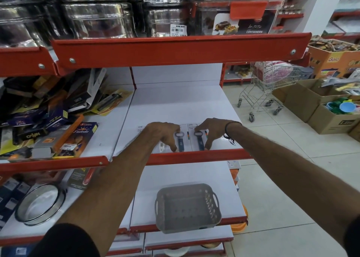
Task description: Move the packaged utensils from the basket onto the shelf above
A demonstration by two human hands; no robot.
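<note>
Two forearms reach up from the bottom of your view, dark sleeves at the edges. Nearest you, on the lower white shelf [194,175], sits the grey basket [187,208], hanging a little over the red front lip, with nothing showing inside it. To its left on that level lies a round glass lid [40,204].

One level up, on the upper shelf [175,104], lie the packaged utensils side by side near the front edge: the left packet [180,140] and the right packet [200,139], each a blue-handled opener on a white card. A third white card [141,129] peeks out from under your left wrist.

Your left hand [162,133] rests palm down over the left packet, fingers curled, fingertips touching the card; you grasp nothing that I can see. Your right hand [211,131], with a black band at the wrist, is spread half open over the right packet, thumb and fingertips pressing its edges flat on the shelf.

Left of them lies a jumble of boxed goods [48,120]. Above stand steel containers [97,21]. Far right, a wire trolley [270,87] and cardboard boxes [311,104] stand on the tiled floor.
</note>
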